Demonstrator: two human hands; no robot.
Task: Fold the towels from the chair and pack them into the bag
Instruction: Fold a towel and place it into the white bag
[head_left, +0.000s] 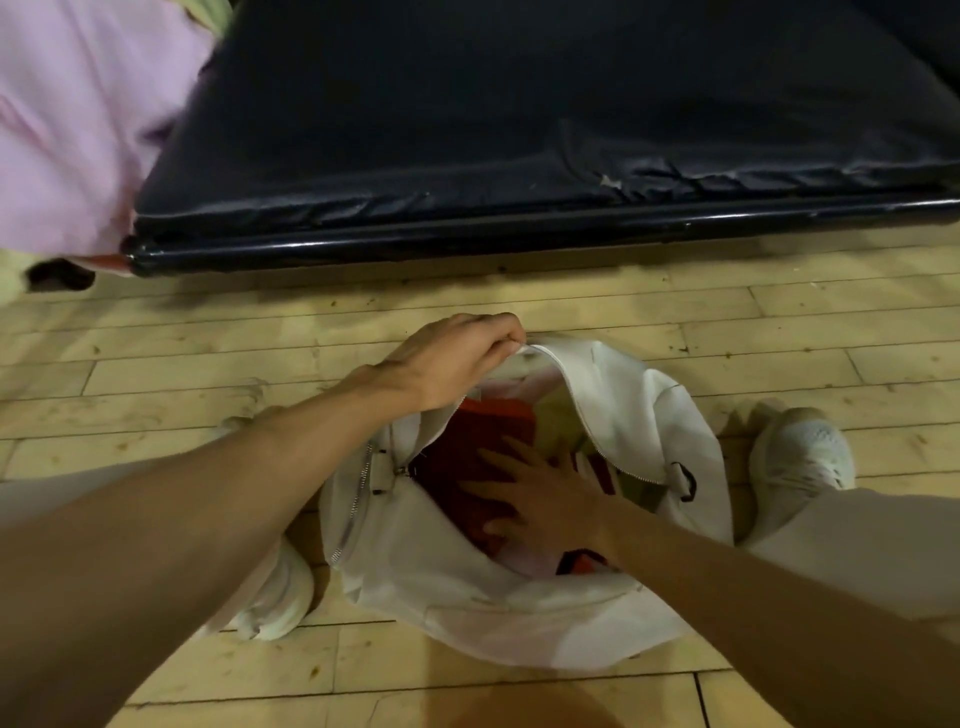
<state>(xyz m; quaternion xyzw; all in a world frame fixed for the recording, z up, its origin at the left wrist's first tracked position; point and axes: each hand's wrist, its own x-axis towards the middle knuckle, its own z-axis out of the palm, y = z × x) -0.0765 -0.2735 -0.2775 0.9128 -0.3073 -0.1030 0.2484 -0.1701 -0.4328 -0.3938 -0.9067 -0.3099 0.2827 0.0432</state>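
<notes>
A white zip bag (613, 395) lies open on the wooden floor between my feet. My left hand (457, 358) pinches the far edge of the bag's opening by the zip and lifts it. Inside lies a folded red towel (457, 457), with a pale yellow-green and a pink towel showing around it. My right hand (540, 499) rests flat on the red towel, fingers spread and straight, inside the bag. A pink towel (78, 119) hangs over the left corner of the black padded chair seat (519, 130).
The black seat's front edge (467, 244) runs across the view just beyond the bag. My white shoes (800, 457) stand on either side of the bag. Wooden floorboards (156, 364) stretch to the left and front.
</notes>
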